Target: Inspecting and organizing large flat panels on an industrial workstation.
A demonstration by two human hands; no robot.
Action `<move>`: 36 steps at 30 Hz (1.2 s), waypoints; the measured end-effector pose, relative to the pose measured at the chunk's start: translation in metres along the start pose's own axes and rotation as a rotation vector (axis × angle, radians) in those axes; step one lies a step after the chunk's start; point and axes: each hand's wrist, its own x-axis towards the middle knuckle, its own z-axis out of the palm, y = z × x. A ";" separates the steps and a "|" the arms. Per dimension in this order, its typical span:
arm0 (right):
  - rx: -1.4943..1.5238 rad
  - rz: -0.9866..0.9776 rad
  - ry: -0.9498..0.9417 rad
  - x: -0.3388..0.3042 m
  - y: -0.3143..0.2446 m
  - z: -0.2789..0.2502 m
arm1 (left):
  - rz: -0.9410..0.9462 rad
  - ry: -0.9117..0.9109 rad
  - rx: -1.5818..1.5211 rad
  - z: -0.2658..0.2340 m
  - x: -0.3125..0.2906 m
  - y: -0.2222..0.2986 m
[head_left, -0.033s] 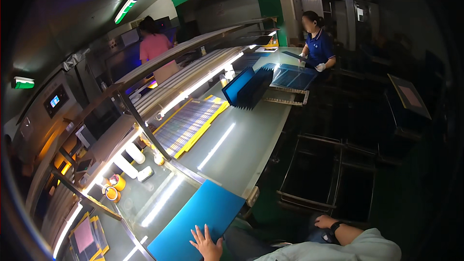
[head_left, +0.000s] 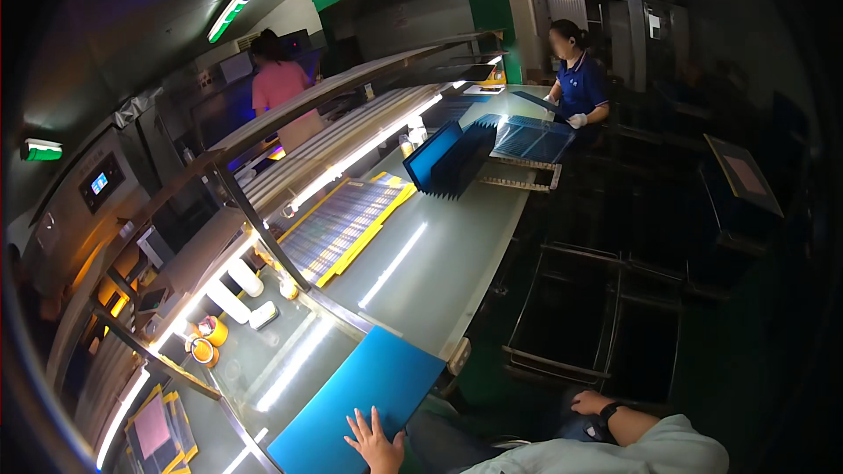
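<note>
A smooth blue panel lies at the near edge of the worktable, slanting from lower left to upper right. Flat on its lower right part rests my left hand, fingers spread and holding nothing. My right hand lies on my leg, away from the table, with a dark band on the wrist. Its fingers drape loosely in shadow and I see nothing in them.
Yellow-edged patterned sheets lie farther along the table. Beyond them stand upright blue panels. Shelf posts cross the left side, near an orange tape roll. A co-worker handles a dark panel; metal rack frames stand right.
The co-worker's gloved hand at the far end has shifted slightly to the left. The person in pink has moved a little. My hands and the blue panel stay put.
</note>
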 end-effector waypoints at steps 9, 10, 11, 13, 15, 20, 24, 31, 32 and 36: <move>0.005 0.039 -0.009 -0.006 -0.001 0.001 | -0.047 -0.009 0.003 0.000 -0.004 0.000; 0.007 0.036 -0.008 -0.005 0.001 0.002 | -0.034 -0.019 0.002 0.001 -0.003 0.000; 0.010 0.030 -0.017 -0.002 0.003 0.003 | -0.032 -0.010 0.008 0.002 -0.002 0.000; 0.006 0.016 -0.018 -0.007 -0.002 -0.002 | -0.023 -0.012 0.014 0.001 -0.003 0.000; 0.012 0.027 -0.022 -0.006 -0.002 -0.001 | -0.027 -0.012 0.037 -0.003 -0.002 0.001; -0.004 0.012 -0.010 -0.012 -0.010 -0.007 | -0.008 -0.015 0.052 -0.010 -0.005 0.004; 0.015 0.053 -0.035 -0.009 0.000 -0.007 | 0.030 -0.046 0.125 -0.017 0.000 0.018; 0.043 0.059 0.053 -0.018 -0.009 -0.027 | 0.007 -0.084 0.270 -0.013 0.000 0.012; 0.030 0.080 0.031 -0.021 -0.010 -0.029 | 0.025 -0.092 0.270 -0.011 0.001 0.012; 0.076 0.132 0.041 -0.033 -0.013 -0.024 | 0.031 -0.093 0.263 -0.007 0.004 0.007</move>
